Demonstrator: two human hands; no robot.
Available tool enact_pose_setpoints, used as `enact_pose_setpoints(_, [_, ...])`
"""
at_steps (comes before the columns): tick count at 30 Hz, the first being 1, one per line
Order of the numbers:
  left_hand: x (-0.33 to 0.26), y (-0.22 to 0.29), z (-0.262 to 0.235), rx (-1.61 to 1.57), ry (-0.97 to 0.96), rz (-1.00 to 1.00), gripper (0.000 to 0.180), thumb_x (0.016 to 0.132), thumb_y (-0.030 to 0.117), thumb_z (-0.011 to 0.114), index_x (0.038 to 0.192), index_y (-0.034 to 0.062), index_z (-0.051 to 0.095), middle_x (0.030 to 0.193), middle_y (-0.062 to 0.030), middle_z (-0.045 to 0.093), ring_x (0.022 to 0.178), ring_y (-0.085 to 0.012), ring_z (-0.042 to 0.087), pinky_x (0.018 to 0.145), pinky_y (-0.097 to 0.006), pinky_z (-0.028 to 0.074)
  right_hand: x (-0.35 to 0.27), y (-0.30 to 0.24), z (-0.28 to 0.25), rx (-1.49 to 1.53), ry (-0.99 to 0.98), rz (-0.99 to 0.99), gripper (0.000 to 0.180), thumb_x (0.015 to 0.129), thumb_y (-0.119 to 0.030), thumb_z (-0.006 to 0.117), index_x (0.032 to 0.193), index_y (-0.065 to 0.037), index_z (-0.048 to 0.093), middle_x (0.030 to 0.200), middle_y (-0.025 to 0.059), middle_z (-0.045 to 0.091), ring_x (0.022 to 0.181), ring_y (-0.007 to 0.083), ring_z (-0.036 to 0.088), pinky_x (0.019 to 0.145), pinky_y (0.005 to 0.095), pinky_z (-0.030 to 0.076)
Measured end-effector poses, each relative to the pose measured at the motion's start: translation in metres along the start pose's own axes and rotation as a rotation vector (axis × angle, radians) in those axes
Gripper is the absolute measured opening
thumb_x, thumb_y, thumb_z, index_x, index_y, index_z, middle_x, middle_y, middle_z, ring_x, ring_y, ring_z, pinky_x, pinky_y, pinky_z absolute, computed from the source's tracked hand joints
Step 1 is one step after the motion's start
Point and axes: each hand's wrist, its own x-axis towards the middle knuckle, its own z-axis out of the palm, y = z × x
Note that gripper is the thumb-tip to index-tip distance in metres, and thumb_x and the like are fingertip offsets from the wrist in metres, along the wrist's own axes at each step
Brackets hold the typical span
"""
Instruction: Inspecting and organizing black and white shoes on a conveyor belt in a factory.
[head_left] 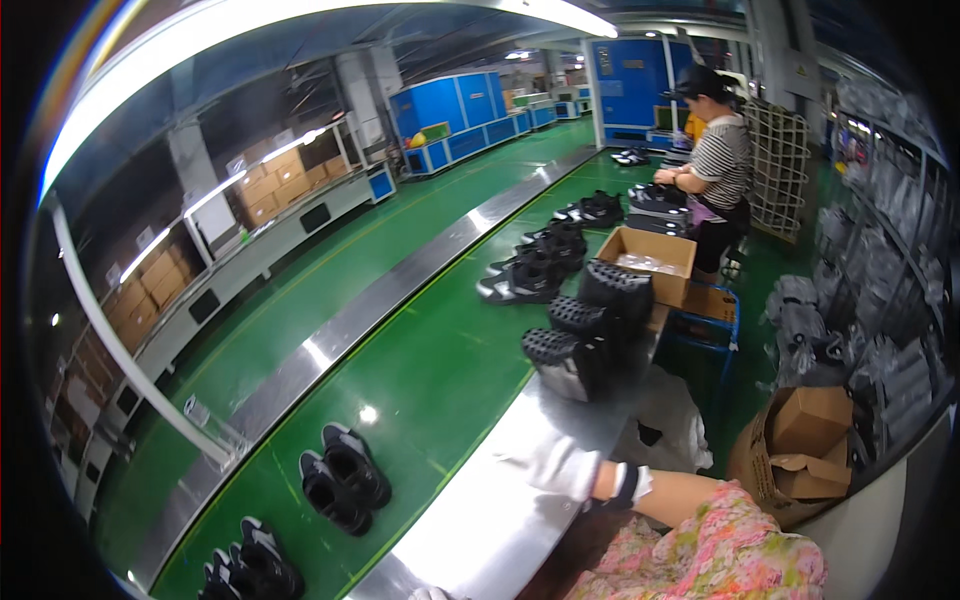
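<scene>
The green belt (pixel 400 370) runs away from us toward the far end, with a steel table (pixel 500 500) edge along its right side; we see pairs of black shoes (pixel 340 478) lying on the belt near us, soles down, and more pairs further up; on the steel edge stand three black shoes (pixel 585 325) tipped up, treads showing, just beside an open carton (pixel 650 262). Our right forearm comes in from the lower right in a flowered sleeve (pixel 720 555), stretched leftward and nearly level; our right hand (pixel 550 465), in a white glove with a dark wrist band, lies flat on the steel table, palm down; its grip looks loose, fingers apart and clamped on nothing, well apart from the nearest shoes. Our left hand (pixel 430 594) shows only as a sliver of white glove at the lower edge; we cannot tell its grip. A person in a striped shirt (pixel 720 155) works at the far end.
</scene>
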Motion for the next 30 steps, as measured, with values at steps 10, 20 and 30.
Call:
enact_pose_setpoints(10, [0.059, 0.135, -0.035, -0.418, -0.391, 0.143, 0.078, 0.094, 0.050, 0.064, 0.147, -0.0032, 0.044, 0.147, -0.0312, 0.046, 0.135, -0.0515, 0.042, 0.113, -0.059, 0.033, -0.133, 0.188, -0.004, 0.532, 0.725, 1.059, 0.026, 0.089, -0.028, 0.073, 0.104, -0.007, 0.071, 0.097, 0.0152, 0.074, 0.093, 0.0314, 0.071, 0.082, 0.0401, 0.056])
enact_pose_setpoints(20, [0.096, 0.161, -0.024, -0.266, -0.382, 0.192, 0.091, 0.082, 0.038, 0.078, 0.152, -0.0028, 0.035, 0.150, -0.0337, 0.040, 0.138, -0.0553, 0.036, 0.113, -0.063, 0.033, -0.102, 0.314, 0.004, 0.794, 0.801, 1.280, 0.046, 0.091, -0.028, 0.071, 0.127, -0.001, 0.061, 0.111, 0.0241, 0.070, 0.100, 0.0373, 0.069, 0.089, 0.0417, 0.055])
enact_pose_setpoints(30, [0.106, 0.172, -0.025, -0.217, -0.409, 0.189, 0.092, 0.082, 0.041, 0.078, 0.150, -0.0046, 0.037, 0.148, -0.0347, 0.041, 0.138, -0.0531, 0.038, 0.112, -0.061, 0.034, -0.088, 0.368, -0.002, 1.088, 0.442, 1.269, 0.031, 0.090, -0.005, 0.061, 0.120, 0.001, 0.061, 0.084, 0.0171, 0.072, 0.066, 0.0303, 0.073, 0.057, 0.0397, 0.057])
